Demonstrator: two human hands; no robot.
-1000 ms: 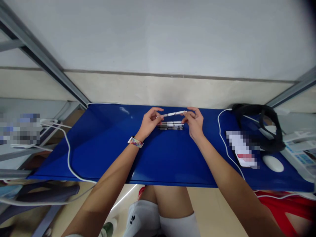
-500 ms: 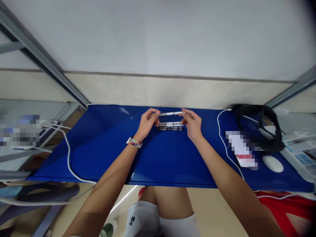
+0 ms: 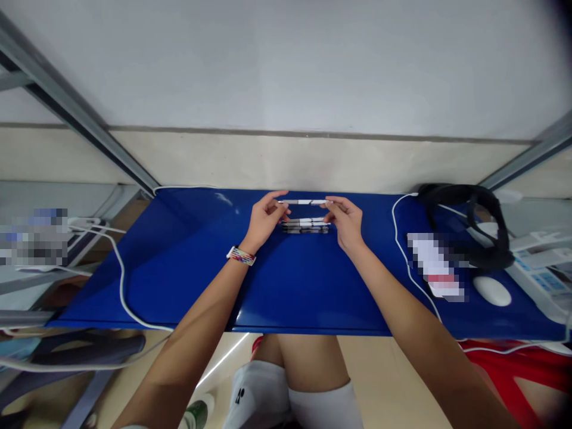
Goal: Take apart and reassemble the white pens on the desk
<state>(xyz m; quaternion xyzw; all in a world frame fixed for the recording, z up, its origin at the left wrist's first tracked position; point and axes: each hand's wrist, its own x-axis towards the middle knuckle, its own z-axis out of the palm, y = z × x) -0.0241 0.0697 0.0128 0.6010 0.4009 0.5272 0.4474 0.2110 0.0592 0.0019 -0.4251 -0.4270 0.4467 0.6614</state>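
A slim white pen [image 3: 306, 202] with dark marks lies level between my hands, parallel to the wall. My left hand [image 3: 267, 219] pinches its left end with thumb and fingers; a multicoloured band circles that wrist. At the other end, my right hand [image 3: 345, 219] closes thumb and fingertips on it. Just nearer to me, several more pens [image 3: 306, 226] lie side by side in a row on the blue table [image 3: 308, 280], the farther ones white and the nearer ones darker. Fingertips of both hands hover close to the ends of that row.
At right are a black headset-like strap [image 3: 503, 238], a phone [image 3: 435, 268], a white mouse [image 3: 492, 291] and a box [image 3: 545, 280]. White cables [image 3: 121, 286] cross the table's left side and run along the right. Wall [image 3: 286, 161] borders the back edge.
The pen's left end has risen slightly in view, so it now looks more level. My left hand's index finger has stretched out a little. The pen row looks unchanged.
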